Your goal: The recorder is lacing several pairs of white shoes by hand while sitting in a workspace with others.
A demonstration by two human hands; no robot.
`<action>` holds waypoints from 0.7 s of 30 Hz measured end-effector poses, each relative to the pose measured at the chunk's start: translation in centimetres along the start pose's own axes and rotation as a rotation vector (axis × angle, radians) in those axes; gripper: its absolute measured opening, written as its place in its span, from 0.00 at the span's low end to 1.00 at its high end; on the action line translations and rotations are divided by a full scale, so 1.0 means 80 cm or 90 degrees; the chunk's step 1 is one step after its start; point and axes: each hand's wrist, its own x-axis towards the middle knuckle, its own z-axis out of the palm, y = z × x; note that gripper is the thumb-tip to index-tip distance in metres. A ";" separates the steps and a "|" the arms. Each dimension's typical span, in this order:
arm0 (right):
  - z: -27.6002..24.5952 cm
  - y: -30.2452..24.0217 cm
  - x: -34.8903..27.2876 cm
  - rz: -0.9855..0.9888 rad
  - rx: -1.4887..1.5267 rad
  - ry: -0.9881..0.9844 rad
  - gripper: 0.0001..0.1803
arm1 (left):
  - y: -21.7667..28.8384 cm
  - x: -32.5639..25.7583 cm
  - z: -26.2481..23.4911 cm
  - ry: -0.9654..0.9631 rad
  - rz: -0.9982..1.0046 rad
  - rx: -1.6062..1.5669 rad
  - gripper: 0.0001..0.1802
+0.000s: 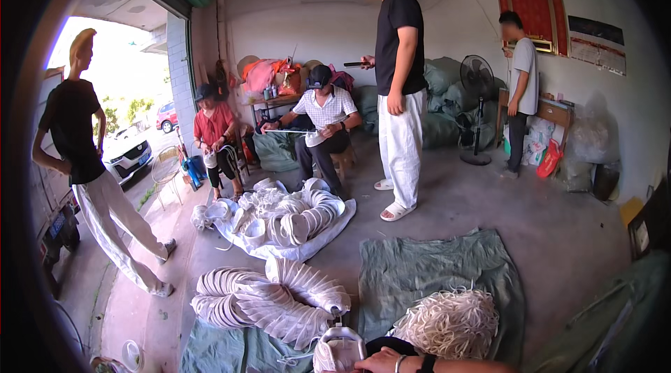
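Note:
At the lower edge my right hand (pixel 383 360), with a light bracelet and a dark band on the wrist, reaches in from the right. Its fingers are closed at the side of a small white basket-like piece (pixel 339 350) with a thick pale rim; the fingertips show only in part. A small metal fitting stands at the far side of that rim. My left hand is out of the picture. Just beyond lie curved rows of nested white pieces (pixel 276 303). A heap of loose off-white strips (pixel 451 323) lies to the right.
Green sheets (pixel 426 261) cover the floor here. Farther off, a white sheet (pixel 314 250) bears more white pieces, with two seated people (pixel 325 111) handling strips behind it. Three others stand around, one near the middle (pixel 402 93). A fan (pixel 477 107) and sacks line the back.

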 end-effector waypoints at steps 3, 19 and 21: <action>0.016 0.001 -0.026 -0.103 0.002 0.142 0.18 | 0.027 -0.005 -0.023 0.003 0.022 -0.013 0.16; 0.049 0.003 -0.036 -0.203 -0.195 0.620 0.10 | 0.023 0.077 -0.079 -0.289 0.029 0.056 0.11; 0.044 -0.003 -0.037 -0.230 -0.240 0.652 0.10 | -0.005 0.072 -0.060 -0.235 0.071 0.067 0.10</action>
